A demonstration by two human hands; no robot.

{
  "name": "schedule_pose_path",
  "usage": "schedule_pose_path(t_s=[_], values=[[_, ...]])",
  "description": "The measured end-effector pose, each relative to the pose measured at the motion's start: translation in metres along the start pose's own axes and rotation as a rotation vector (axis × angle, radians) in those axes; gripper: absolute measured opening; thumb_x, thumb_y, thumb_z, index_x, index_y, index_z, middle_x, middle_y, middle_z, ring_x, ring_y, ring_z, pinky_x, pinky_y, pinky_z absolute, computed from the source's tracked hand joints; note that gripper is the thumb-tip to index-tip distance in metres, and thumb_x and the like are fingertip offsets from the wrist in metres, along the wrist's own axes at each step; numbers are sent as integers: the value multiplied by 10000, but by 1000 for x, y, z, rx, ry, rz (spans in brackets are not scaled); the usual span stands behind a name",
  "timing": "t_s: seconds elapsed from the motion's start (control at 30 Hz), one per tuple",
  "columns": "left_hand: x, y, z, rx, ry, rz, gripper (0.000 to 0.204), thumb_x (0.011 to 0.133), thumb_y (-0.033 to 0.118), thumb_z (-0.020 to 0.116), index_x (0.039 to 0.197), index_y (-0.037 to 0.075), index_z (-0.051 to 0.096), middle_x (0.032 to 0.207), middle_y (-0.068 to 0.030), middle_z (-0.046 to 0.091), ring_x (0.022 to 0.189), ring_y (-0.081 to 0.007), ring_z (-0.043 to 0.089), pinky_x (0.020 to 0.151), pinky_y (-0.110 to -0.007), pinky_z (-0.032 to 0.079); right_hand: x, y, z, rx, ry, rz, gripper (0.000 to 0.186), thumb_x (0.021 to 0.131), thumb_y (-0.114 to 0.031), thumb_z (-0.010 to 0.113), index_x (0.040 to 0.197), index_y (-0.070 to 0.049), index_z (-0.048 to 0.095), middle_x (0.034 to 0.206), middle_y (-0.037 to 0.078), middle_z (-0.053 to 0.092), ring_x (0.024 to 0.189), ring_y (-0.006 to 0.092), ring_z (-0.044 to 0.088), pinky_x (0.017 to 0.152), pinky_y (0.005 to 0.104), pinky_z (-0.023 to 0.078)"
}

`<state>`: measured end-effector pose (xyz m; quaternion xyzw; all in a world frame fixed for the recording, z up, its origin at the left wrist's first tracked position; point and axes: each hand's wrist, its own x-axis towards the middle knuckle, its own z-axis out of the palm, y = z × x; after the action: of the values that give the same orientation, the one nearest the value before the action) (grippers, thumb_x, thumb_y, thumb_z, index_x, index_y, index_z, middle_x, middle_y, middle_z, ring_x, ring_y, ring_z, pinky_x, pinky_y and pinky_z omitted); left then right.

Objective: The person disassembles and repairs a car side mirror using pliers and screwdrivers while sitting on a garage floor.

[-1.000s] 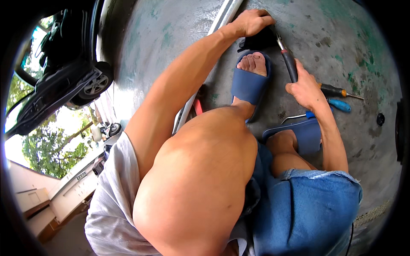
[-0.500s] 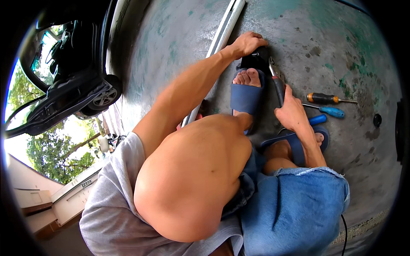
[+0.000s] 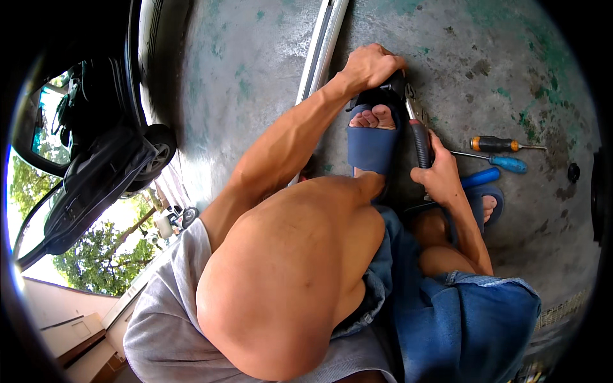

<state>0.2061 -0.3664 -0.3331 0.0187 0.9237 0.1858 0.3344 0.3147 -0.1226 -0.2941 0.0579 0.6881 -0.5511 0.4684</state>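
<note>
My left hand (image 3: 373,67) is closed over a black part (image 3: 371,97) of unclear kind on the floor, just ahead of my sandalled foot. Much of that part is covered by the hand and the toes. My right hand (image 3: 442,175) wraps the dark, red-trimmed handles of a pair of pliers (image 3: 419,137). Their metal jaws point away from me and meet the right side of the black part; whether they bite on it I cannot tell. To the right of that hand lie an orange-and-black screwdriver (image 3: 495,144) and a blue-handled screwdriver (image 3: 509,164).
A blue handle (image 3: 480,177) lies beside my right sandal (image 3: 491,195). The left sandal (image 3: 370,150) stands between my hands. A long silver rail (image 3: 319,54) runs past my left forearm. Farther right sits a small black round piece (image 3: 573,172); a vehicle wheel (image 3: 159,153) shows at left.
The whole view has shifted slightly. Both hands keep their holds, with the pliers' jaws still against the black part. My right knee has swung a little to the right.
</note>
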Motion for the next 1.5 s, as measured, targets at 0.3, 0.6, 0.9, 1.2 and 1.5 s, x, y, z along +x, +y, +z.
schedule_pose_path(t_s=[0.3, 0.6, 0.9, 1.2, 1.5], values=[[-1, -11, 2, -191, 91, -29, 234, 853, 148, 577, 961, 153, 785, 953, -147, 749, 906, -331, 711, 811, -400, 562, 11, -3, 6, 139, 36, 12, 718, 649, -112, 694, 1341, 24, 560, 804, 110, 641, 696, 221, 613, 710, 332, 517], [3, -14, -6, -217, 117, -16, 242, 844, 160, 581, 944, 128, 798, 913, -176, 741, 866, -326, 712, 806, -374, 556, 20, -15, -9, 257, -27, 5, 544, 689, -110, 701, 1197, 58, 599, 793, 18, 590, 671, 124, 549, 624, 288, 474], [13, -25, -7, -216, 167, 47, 266, 807, 260, 592, 903, 152, 815, 981, -209, 733, 945, -368, 690, 866, -389, 547, 25, -10, -20, 101, -118, 51, 581, 724, -112, 706, 1259, 77, 579, 864, 9, 540, 724, 100, 520, 669, 252, 445], [51, -36, 13, 21, 310, 153, 281, 865, 252, 588, 1059, 211, 787, 1084, -178, 728, 1034, -377, 678, 898, -412, 546, 35, 5, -29, 11, 32, -127, 317, 723, -149, 692, 982, 22, 630, 728, 44, 566, 656, 135, 517, 609, 314, 441], [26, -34, 17, 55, 164, 315, 261, 880, 120, 539, 1012, 101, 763, 1010, -125, 759, 975, -299, 713, 902, -360, 546, 15, 1, -16, -229, 19, -154, 572, 758, -169, 667, 1294, -3, 556, 812, 201, 676, 732, 333, 696, 716, 417, 528]])
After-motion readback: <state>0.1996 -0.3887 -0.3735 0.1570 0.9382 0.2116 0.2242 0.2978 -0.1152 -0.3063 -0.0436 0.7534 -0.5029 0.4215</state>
